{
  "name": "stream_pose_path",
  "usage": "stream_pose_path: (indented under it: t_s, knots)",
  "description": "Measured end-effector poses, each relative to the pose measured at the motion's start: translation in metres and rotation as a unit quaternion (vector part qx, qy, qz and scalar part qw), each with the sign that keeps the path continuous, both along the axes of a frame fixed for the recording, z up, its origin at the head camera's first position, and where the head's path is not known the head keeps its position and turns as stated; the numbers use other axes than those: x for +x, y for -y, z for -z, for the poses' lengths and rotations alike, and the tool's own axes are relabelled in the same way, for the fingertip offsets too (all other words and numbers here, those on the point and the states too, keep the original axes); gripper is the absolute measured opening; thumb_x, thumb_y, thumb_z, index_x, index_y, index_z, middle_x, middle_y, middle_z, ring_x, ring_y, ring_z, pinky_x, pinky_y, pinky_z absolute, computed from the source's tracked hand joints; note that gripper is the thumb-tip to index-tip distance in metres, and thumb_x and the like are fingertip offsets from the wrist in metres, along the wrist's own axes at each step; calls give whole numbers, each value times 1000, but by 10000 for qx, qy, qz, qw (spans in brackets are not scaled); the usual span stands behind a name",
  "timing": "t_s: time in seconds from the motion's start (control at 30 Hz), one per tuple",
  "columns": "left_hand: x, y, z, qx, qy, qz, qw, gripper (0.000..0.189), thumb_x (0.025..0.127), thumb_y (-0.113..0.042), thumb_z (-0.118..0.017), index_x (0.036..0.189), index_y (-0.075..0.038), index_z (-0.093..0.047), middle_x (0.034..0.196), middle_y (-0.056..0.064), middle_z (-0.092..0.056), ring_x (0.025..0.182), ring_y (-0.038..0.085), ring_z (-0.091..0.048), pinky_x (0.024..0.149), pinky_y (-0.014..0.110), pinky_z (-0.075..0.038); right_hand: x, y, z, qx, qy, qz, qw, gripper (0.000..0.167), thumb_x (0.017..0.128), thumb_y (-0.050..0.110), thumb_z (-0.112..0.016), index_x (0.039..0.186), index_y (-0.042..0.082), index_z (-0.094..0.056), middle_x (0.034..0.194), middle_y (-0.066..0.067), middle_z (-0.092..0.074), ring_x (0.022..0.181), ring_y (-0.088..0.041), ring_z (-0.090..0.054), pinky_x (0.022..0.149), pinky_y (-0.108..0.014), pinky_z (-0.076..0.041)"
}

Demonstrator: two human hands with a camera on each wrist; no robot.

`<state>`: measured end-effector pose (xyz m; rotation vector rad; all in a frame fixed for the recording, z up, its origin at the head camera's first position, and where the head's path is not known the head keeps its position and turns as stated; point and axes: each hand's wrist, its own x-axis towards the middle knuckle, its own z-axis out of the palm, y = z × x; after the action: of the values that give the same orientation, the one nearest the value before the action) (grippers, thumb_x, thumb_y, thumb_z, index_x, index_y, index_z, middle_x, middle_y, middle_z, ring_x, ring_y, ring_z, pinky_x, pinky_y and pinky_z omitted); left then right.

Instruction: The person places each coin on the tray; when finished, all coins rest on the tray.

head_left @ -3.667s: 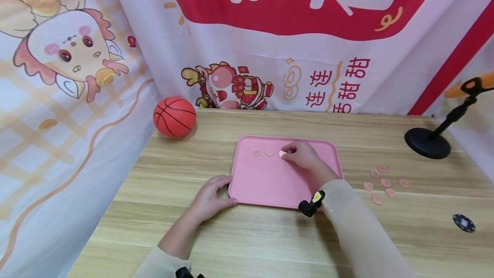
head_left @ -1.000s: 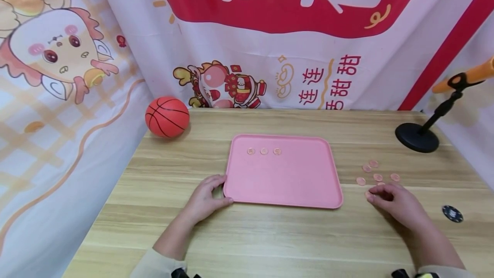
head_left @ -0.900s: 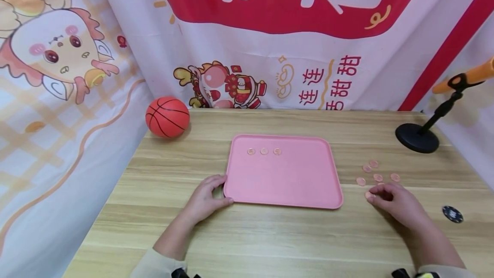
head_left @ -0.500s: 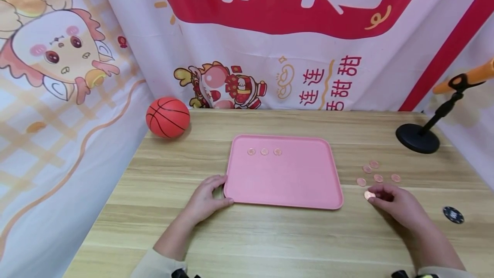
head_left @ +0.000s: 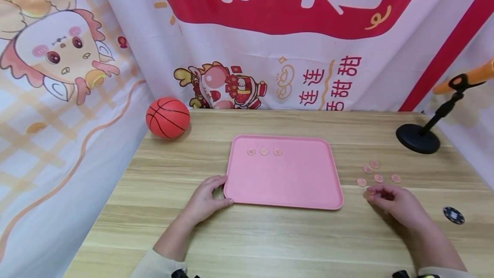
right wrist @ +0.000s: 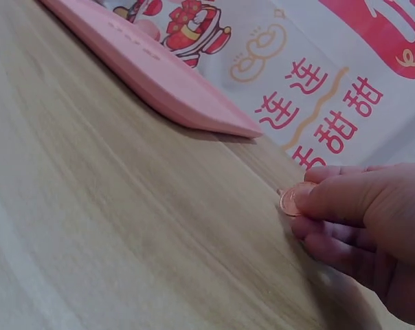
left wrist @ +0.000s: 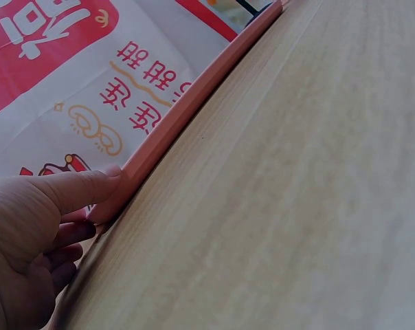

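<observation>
1. Pink tray (head_left: 289,179) sits between the left hand (head_left: 206,198) and right hand (head_left: 397,205) in the head view; three coins (head_left: 264,152) lie on it, loose coins (head_left: 378,178) just beyond the right hand.
2. Left wrist view: the left hand holds the tray's corner.
3. Right wrist view: the right hand pinches another coin (right wrist: 288,201); apparently the picking-up step, next calling for a leftward carry.

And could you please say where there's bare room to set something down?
Free: the pink tray below its three copper coins; the wooden tabletop in front of the tray and between tray and basketball. Crowded: right of the tray, around the loose coins and right hand; its near-left corner, held by the left hand.
</observation>
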<state>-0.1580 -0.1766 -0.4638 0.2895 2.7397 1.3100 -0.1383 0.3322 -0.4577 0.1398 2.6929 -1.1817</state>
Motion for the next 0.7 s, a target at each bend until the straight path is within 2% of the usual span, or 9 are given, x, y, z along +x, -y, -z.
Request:
stream_pose_path:
  t_s: [0.17, 0.33, 0.37, 0.4, 0.47, 0.57, 0.6, 0.63, 0.7]
  knots:
    - [0, 0, 1, -9, -40, -4, 10000, 71, 75, -25, -85, 136, -2, -57, 141, 19, -53, 135, 37, -45, 116, 53, -34, -4, 6, -4, -971, 94, 372, 9945, 49, 90, 40, -70, 121, 3, -62, 101, 15, -63, 89, 0, -57, 76, -17, -54]
    - [0, 0, 1, -9, -52, 5, 10000, 70, 75, -25, -85, 136, -2, -57, 141, 20, -53, 136, 37, -44, 116, 53, -34, -13, 15, -10, -1366, -334, 223, 9898, 41, 92, 33, -69, 114, 0, -62, 97, 13, -65, 90, 1, -59, 76, -17, -55]
    - [0, 0, 1, -6, -55, 6, 10000, 70, 75, -24, -85, 136, -2, -57, 141, 20, -53, 135, 37, -44, 116, 53, -34, -16, 17, -12, -1272, -430, 124, 9909, 41, 92, 34, -68, 114, 0, -62, 98, 15, -65, 100, 0, -60, 76, -13, -53]
    - [0, 0, 1, -3, -58, 9, 10000, 70, 75, -24, -85, 135, -2, -57, 141, 20, -53, 135, 37, -44, 116, 53, -34, -18, 19, -13, -1115, -506, 40, 9925, 41, 93, 35, -67, 114, 1, -62, 100, 17, -64, 103, 4, -57, 77, -9, -51]
    - [0, 0, 1, -14, -66, 13, 10000, 70, 75, -24, -85, 135, -2, -57, 141, 20, -53, 136, 38, -44, 116, 53, -34, -23, 24, -16, -916, -624, -78, 9938, 40, 93, 35, -66, 114, 2, -61, 99, 18, -65, 103, 4, -59, 77, -9, -51]
    - [0, 1, 1, -40, -86, 13, 10000, 70, 75, -24, -85, 135, -1, -57, 141, 20, -53, 136, 38, -44, 116, 53, -34, -32, 34, -21, -694, -635, -204, 9954, 44, 94, 40, -64, 119, 4, -59, 99, 13, -64, 99, 2, -59, 75, -10, -51]
    - [-1, 1, 1, -53, -90, 15, 9999, 70, 75, -24, -85, 135, -1, -57, 141, 20, -53, 136, 38, -44, 116, 53, -34, -36, 38, -22, -735, -620, -222, 9951, 45, 94, 39, -64, 121, 4, -58, 98, 9, -65, 88, 3, -59, 74, -14, -54]
    - [0, 1, 1, -62, -95, 14, 9999, 70, 75, -24, -85, 135, -2, -57, 141, 20, -54, 136, 38, -44, 116, 53, -34, -39, 42, -23, -833, -600, -251, 9944, 46, 94, 37, -64, 124, 2, -57, 97, 5, -66, 85, -1, -62, 74, -17, -56]
    - [-1, 1, 2, -62, -96, 16, 9999, 70, 75, -25, -85, 135, -2, -57, 141, 19, -54, 136, 38, -44, 116, 53, -34, -47, 51, -25, -983, -501, -305, 9934, 50, 94, 37, -64, 129, 1, -56, 100, -1, -66, 86, -1, -63, 75, -18, -57]
